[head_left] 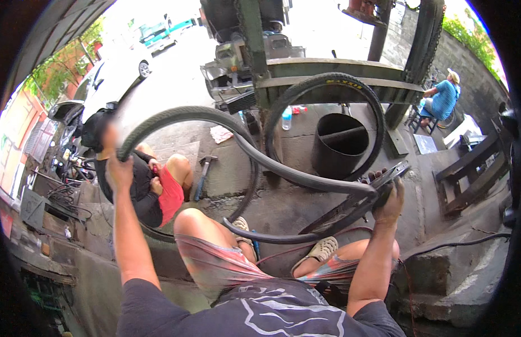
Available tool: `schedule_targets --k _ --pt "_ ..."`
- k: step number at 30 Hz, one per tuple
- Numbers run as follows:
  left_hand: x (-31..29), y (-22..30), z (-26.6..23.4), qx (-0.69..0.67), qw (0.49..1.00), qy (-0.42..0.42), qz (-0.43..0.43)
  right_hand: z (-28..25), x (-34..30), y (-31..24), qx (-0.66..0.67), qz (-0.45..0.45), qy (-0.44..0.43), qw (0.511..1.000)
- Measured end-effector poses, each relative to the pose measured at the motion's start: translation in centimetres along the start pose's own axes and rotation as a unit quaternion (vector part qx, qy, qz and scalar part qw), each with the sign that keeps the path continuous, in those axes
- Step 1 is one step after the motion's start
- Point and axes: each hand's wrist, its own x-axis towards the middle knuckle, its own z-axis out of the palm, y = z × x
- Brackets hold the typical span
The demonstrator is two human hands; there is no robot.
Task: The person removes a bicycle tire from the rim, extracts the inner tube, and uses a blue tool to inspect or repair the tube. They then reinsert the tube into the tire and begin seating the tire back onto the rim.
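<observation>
A long, dark grey bicycle tyre (pixel 215 117) is stretched and twisted in the air in front of me. My left hand (pixel 120 173) is raised at the left with its fingers wrapped round one end of the loop, where tread shows. My right hand (pixel 388 201) closes round the tyre at the right, where it bends back sharply. From the top of that hand sticks a flat, dark piece with a rounded grey end (pixel 400 168), whose kind I cannot make out. The lower run of the loop hangs above my sandalled feet.
Another bicycle tyre (pixel 378 109) stands upright against a steel frame (pixel 333 70), beside an open metal drum (pixel 342 151). A hammer (pixel 202 178) lies near a seated person (pixel 139 191) at my left. Further off at the right sits another person (pixel 443 98). A clear bottle (pixel 287 119) stands behind.
</observation>
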Motion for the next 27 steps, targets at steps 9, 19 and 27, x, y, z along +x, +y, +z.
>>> schedule_targets --k 9,19,27 --pt "-4.9 -9.4 2.8 -0.003 0.997 -0.033 -0.07 -1.8 6.6 -5.3 0.001 -0.032 0.231 0.972" --pt "-9.0 -6.2 5.1 0.035 0.995 -0.065 -0.064 -2.7 10.2 -9.6 -0.051 0.034 0.241 0.969" --pt "-10.1 -4.4 5.5 0.015 0.997 -0.074 -0.027 -6.7 13.3 -17.0 -0.272 0.098 0.256 0.922"
